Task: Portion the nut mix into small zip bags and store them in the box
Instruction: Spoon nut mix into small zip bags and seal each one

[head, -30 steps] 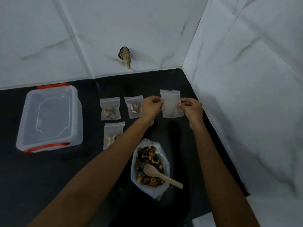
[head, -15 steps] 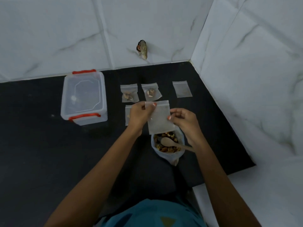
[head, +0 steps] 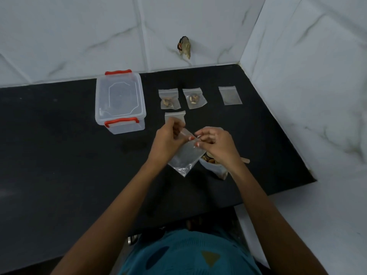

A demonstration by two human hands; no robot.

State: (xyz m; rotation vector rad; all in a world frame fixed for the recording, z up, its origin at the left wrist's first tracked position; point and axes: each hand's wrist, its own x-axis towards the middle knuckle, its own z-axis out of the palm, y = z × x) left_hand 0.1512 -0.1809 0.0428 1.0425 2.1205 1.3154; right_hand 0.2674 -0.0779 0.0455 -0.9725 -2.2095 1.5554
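An empty small zip bag [head: 183, 157] hangs tilted above the black counter, pinched at its top edge by my left hand [head: 168, 140] and my right hand [head: 216, 144]. Under my right hand sits the open nut mix bag [head: 215, 167], a wooden spoon handle [head: 244, 160] sticking out of it. Two filled zip bags [head: 169, 99] [head: 194, 98] lie side by side further back. A third zip bag [head: 174, 115] is partly hidden behind my left hand. One empty zip bag [head: 230, 95] lies flat to the right. The clear box [head: 120, 101] with red clips stands shut at the left.
The black counter [head: 59, 155] ends at white marble walls behind and to the right. A small dark object [head: 184, 47] sticks to the back wall. My teal clothing shows at the bottom edge.
Both hands carried the empty bag from the back of the counter toward me, over the nut mix bag. The bag now hangs tilted, both hands pinching its mouth. The camera pulled back.
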